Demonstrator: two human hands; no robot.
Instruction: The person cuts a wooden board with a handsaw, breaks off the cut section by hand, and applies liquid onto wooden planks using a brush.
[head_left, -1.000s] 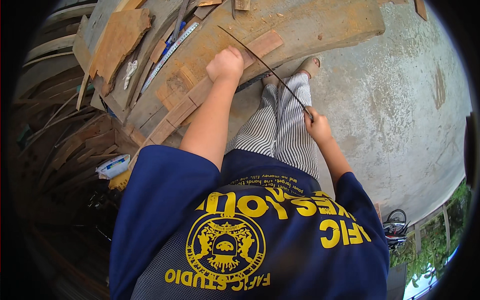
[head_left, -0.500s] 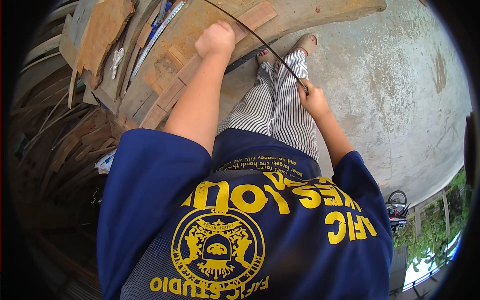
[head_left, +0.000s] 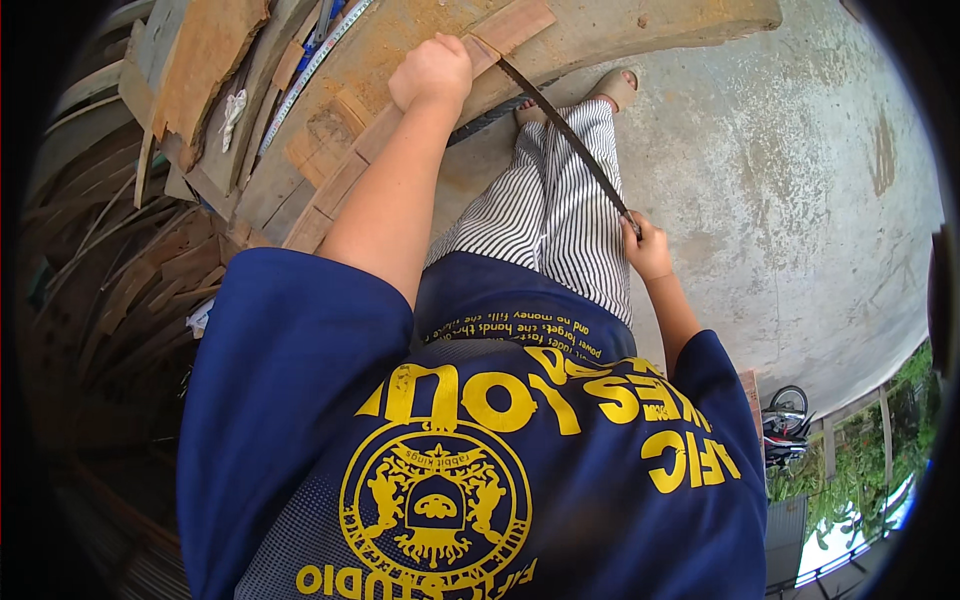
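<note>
- Two hands closed: my left hand (head_left: pixel 432 75) curled over the narrow board (head_left: pixel 516 26), my right hand (head_left: pixel 648 248) wrapped round the near end of the saw (head_left: pixel 560 120).
- The saw slants up-left, reaching the narrow board just right of my left hand, the nearer one.
- Lower left to upper right, the narrow board lies across its line.

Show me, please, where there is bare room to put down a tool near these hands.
The widest bare patch is the floor, bordered by the thick board above, striped trousers on the left and the motorbike below. A smaller one is the board's right end, past the plank. The left side is crowded with wood scraps and a measuring tape.
</note>
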